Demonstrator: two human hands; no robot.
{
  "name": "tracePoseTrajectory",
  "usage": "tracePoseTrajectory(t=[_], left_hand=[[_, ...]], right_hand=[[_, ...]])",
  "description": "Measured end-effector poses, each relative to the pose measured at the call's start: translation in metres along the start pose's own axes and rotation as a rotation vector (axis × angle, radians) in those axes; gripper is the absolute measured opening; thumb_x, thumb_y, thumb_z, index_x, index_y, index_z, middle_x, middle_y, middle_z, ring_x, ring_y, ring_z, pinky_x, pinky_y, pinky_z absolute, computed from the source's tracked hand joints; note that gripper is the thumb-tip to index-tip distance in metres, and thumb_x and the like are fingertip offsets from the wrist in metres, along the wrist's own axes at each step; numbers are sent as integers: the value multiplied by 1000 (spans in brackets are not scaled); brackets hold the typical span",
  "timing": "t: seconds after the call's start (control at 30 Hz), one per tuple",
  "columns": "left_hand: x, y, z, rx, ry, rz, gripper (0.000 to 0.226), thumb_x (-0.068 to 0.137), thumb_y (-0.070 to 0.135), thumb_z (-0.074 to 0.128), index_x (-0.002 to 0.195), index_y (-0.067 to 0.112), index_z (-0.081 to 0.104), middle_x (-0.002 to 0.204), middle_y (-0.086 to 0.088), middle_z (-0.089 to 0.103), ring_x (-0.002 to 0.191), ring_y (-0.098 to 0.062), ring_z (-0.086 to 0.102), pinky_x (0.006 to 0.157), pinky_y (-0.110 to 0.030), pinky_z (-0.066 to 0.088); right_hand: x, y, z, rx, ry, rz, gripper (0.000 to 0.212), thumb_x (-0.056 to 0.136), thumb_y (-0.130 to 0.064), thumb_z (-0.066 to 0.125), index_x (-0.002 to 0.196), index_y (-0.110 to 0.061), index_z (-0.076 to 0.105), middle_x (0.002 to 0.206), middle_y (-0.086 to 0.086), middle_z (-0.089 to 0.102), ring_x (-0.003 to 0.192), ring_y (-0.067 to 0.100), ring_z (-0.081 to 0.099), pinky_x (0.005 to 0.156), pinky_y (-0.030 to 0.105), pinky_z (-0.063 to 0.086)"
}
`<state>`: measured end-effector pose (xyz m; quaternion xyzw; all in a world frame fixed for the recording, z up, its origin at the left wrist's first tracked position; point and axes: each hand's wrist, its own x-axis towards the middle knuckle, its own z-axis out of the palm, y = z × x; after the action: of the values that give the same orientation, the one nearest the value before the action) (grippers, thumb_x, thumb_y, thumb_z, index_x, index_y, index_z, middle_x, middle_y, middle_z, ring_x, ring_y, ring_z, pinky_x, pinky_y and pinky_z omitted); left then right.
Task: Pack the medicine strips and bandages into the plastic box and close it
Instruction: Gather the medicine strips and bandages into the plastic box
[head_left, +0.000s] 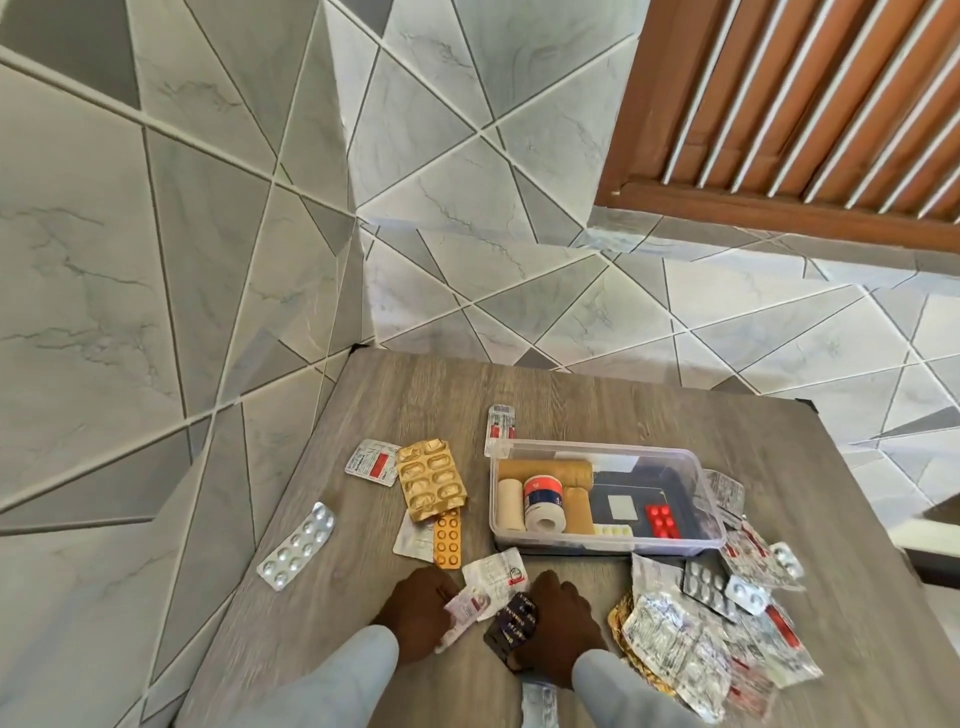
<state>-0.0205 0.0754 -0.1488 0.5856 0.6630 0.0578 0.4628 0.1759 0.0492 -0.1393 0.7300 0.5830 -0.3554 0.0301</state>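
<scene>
A clear plastic box (704, 480) stands open on the wooden table (395, 395). Inside it lie tan bandage rolls (545, 472), a white tape roll (543, 504) and a red pill strip (663, 521). Medicine strips are scattered around: a gold strip (430, 478), an orange strip (448, 539), a silver strip (296, 545), and a heap (711, 623) right of my hands. My left hand (415, 610) grips a white strip (467, 608) near the front edge. My right hand (558, 623) holds a dark strip (511, 623) beside it.
The table stands in a tiled corner, with grey patterned wall tiles behind and to the left. A brown slatted door (810, 104) is at the upper right. One more strip (500, 428) lies behind the box's far left corner.
</scene>
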Motion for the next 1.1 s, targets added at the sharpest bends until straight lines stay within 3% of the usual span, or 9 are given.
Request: tracePoseTrajectory(t=[0.1, 0.2, 0.33, 0.57, 0.73, 0.83, 0.93, 1.03, 1.1], left_hand=[[2, 10, 8, 31, -11, -36, 18, 81, 13, 65, 88, 27, 57, 99, 3, 61, 87, -14, 60, 65, -21, 51], [3, 19, 11, 81, 18, -70, 24, 77, 12, 62, 72, 34, 53, 83, 12, 55, 75, -8, 55, 63, -17, 44], [4, 20, 13, 53, 20, -132, 23, 67, 12, 62, 64, 34, 54, 76, 12, 57, 67, -2, 55, 61, -18, 46], [-16, 54, -20, -226, -129, -232, 21, 71, -1, 69, 80, 18, 68, 79, -4, 65, 74, -20, 64, 63, -27, 54], [-16, 125, -21, -518, -102, -184, 24, 77, -8, 69, 96, 6, 62, 98, -18, 64, 83, -29, 68, 63, -36, 60], [3, 169, 4, -493, 59, -41, 22, 73, -3, 73, 86, 11, 62, 89, -15, 64, 84, -29, 67, 68, -41, 61], [21, 209, 30, -475, 52, 36, 19, 75, 3, 73, 87, 13, 64, 91, -10, 66, 90, -29, 66, 77, -41, 60], [36, 227, 45, -311, 160, 61, 22, 84, 16, 65, 105, 19, 61, 109, -6, 65, 97, -25, 63, 82, -34, 56], [36, 224, 47, -191, 229, 88, 24, 90, 23, 56, 114, 24, 57, 112, 1, 62, 97, -18, 59, 81, -27, 50]], right_hand=[[11, 4, -5, -50, -50, -19, 70, 53, -63, 67, 102, -22, 38, 118, 7, 50, 112, 29, 50, 95, 37, 45], [16, 7, -11, -107, -57, -78, 70, 59, -66, 63, 107, -20, 43, 115, 7, 49, 112, 31, 49, 90, 38, 43], [20, 8, -19, 52, -150, -185, 36, 70, -35, 66, 91, -26, 39, 106, 3, 58, 105, 29, 56, 82, 34, 44], [17, 5, -57, 379, -213, -401, 27, 79, -13, 62, 98, -24, 47, 92, -13, 54, 93, 13, 54, 84, 26, 44], [22, 31, -116, 724, 20, -333, 18, 85, -16, 63, 94, -28, 53, 94, -1, 63, 83, 12, 58, 77, 31, 48], [33, 64, -148, 868, 108, -182, 18, 87, -18, 63, 102, -27, 57, 100, 1, 67, 92, 20, 64, 83, 43, 55], [40, 88, -171, 965, 109, -101, 18, 88, -12, 62, 105, -19, 59, 97, 7, 68, 89, 25, 66, 77, 45, 59], [45, 105, -187, 754, 216, -97, 23, 86, -16, 67, 106, -11, 59, 96, 2, 66, 85, 16, 63, 72, 29, 52], [46, 117, -192, 584, 338, -81, 32, 85, -19, 66, 115, -14, 56, 104, 4, 63, 95, 21, 61, 82, 29, 47]])
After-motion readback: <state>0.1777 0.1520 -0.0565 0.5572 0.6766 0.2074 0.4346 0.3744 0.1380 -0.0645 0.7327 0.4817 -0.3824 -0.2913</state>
